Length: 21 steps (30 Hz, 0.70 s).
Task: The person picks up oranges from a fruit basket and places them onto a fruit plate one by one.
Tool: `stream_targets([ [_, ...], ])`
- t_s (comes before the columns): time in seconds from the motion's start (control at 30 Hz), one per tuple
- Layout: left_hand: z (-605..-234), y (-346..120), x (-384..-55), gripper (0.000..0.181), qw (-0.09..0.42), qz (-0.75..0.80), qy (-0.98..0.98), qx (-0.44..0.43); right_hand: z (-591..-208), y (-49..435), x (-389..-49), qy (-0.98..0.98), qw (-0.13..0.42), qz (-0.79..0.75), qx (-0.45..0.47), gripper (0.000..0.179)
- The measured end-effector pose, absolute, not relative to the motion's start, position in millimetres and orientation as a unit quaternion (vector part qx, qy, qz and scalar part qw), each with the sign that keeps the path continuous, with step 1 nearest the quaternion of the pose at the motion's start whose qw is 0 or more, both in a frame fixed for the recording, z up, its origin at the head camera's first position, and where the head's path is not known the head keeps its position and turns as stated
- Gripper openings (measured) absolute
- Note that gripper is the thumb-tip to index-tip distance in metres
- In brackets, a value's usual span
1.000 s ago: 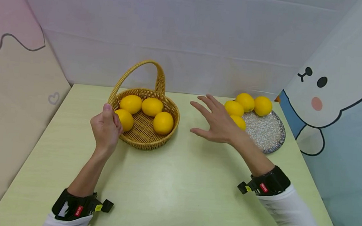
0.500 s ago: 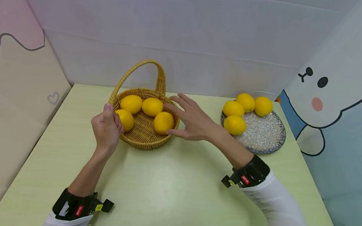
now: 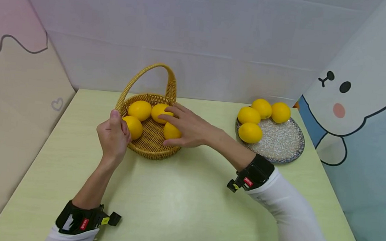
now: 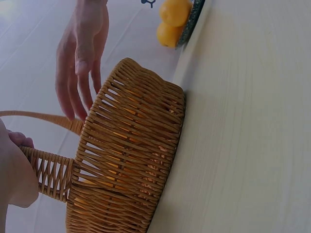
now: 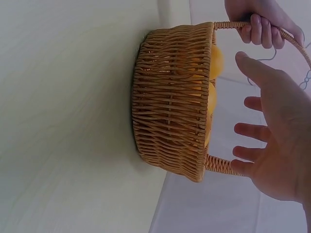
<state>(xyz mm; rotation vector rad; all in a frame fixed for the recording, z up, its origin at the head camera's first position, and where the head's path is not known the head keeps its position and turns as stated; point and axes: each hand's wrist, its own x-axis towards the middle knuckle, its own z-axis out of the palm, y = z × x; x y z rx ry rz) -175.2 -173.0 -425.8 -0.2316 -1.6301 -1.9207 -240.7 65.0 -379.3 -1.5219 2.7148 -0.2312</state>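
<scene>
My left hand (image 3: 114, 136) grips the near end of the handle of a woven wicker basket (image 3: 152, 155), its fingers curled round it. Several yellow lemons lie in the basket, one lemon (image 3: 139, 111) at the back left. Over the basket's right rim reaches my right hand (image 3: 190, 128), fingers spread and slightly bent. It partly covers the right-hand lemon (image 3: 170, 132) in the head view. From the right wrist, the thumb and fingers of the right hand (image 5: 277, 121) show apart above the basket mouth, with nothing between them.
At the right, a speckled round plate (image 3: 282, 143) with a dark rim carries several lemons, one of them a lemon (image 3: 250, 133) at its left edge. The pale table (image 3: 179, 203) meets a white cloth backdrop (image 3: 214, 76) behind the basket.
My right hand has moved left, from beside the plate to over the basket's right side. The left hand stays on the handle, and the basket has not moved.
</scene>
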Motion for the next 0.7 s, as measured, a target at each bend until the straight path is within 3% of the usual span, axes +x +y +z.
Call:
stream_targets([
  [0.43, -426.2, -174.6, -175.4, 0.064, 0.293, -0.728, -0.614, -0.083, -387.1, 45.9, -248.8, 0.889, 0.087, 0.017, -0.449, 0.082],
  [0.7, -426.8, -173.9, -175.6, 0.065, 0.298, -0.720, -0.621, -0.080, -389.6, 34.4, -251.4, 0.885, 0.111, 0.037, -0.451, 0.072],
])
